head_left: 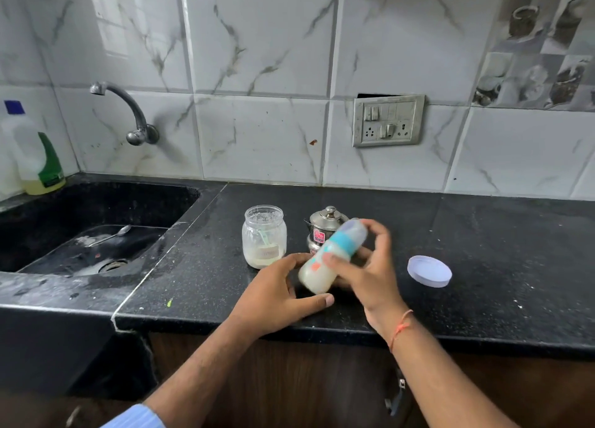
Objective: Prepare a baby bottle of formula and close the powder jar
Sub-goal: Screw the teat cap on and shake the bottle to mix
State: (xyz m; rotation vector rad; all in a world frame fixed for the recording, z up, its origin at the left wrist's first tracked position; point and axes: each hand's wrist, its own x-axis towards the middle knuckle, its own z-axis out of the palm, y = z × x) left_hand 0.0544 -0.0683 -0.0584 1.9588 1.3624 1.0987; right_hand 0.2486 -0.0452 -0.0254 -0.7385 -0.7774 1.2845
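Your right hand [363, 266] has its fingers and thumb wrapped around the baby bottle [331, 257]. The bottle is tilted, with its clear cap end up and away from you and its round bottom down near you. It is blurry, so it looks like you are shaking it. It is full of pale milky stuff, and its blue ring and cap are on.

Your left hand [283, 295] is spread out, fingers loose, just under and beside the bottle's bottom. It may touch the bottle, but you cannot tell for sure.

The bottle is in the air just in front of the powder jar [264, 236], a bit to the right of it. The jar stands open on the black counter [499, 234]. There is a little powder at the bottom and a scoop inside. The jar's lid [429, 271] lies flat on the counter, well to the right of the jar, past your right hand. A small steel pot [326, 226] sits just right of the jar, behind the bottle.

The bottle looks like light plastic, but the milk makes it heavier at the bottom. It may be smooth and slippy, so hold it around the middle.

The jar looks see-through and hard, maybe glass, so it could break. Hold it by its sides while you screw on the lid. The lid is thin and light. Pick it up by its edge.
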